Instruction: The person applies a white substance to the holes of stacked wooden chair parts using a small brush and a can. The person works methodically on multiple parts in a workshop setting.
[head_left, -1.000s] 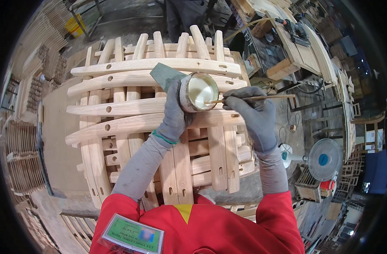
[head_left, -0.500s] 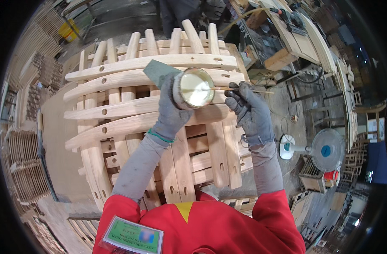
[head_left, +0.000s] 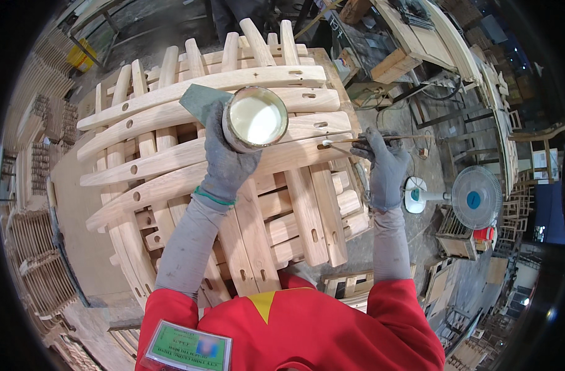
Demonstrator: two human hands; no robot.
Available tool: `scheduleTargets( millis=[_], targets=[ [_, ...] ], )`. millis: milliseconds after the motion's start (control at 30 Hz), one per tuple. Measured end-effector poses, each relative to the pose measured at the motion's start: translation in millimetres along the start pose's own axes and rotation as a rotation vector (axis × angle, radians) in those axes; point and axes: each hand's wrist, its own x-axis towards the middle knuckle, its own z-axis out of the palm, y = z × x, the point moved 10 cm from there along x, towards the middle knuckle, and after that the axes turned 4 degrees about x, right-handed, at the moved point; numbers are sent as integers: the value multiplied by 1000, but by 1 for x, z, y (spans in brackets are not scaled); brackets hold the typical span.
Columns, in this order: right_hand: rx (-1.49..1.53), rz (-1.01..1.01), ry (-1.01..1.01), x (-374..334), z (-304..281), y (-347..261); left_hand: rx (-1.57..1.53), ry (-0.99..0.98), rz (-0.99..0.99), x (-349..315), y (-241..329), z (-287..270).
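Note:
My left hand [head_left: 224,167], in a grey glove, is wrapped round an open can [head_left: 238,142] tilted so that its mouth faces up. Inside it is a white, glue-like liquid [head_left: 258,117]. A flat grey-green piece [head_left: 202,104] sticks out on the left beside the can; how it is held is hidden. My right hand [head_left: 386,167], gloved too, pinches a thin stick [head_left: 414,136]. White liquid coats the stick's left tip, which is at the slot near the right end of a curved wooden slat [head_left: 273,159]. Whether the tip touches the wood I cannot tell.
Several more slotted slats [head_left: 208,83] lie crosswise in a stack under my hands. To the right stand a fan [head_left: 476,198] and a workbench [head_left: 412,46] with a wooden block. Stacked wooden parts [head_left: 38,229] fill the left side; a yellow bucket [head_left: 80,55] stands far left.
The stick's tip has come out of the can and moved right to the slat's slotted end. The can and my left hand have shifted left in the view.

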Motion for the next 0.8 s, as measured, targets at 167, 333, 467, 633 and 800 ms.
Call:
scheduleTargets(
  millis=[167,333,467,633,800],
  targets=[
    [-142,-70,-48,-5,15,-15,-306,216,-281,2,-27,-13],
    [-601,-245,-141,-11,43,-26,-293,147,-274,1,-27,-11],
    [-832,-414,-298,-28,82,-42,-8,139,-135,3,-16,-16],
    [-815,-289,-221,-22,72,-46,-432,123,-263,5,-27,-5],
    [-575,-192,-270,-22,77,-27,-227,231,-174,8,-25,-23]
  ],
)
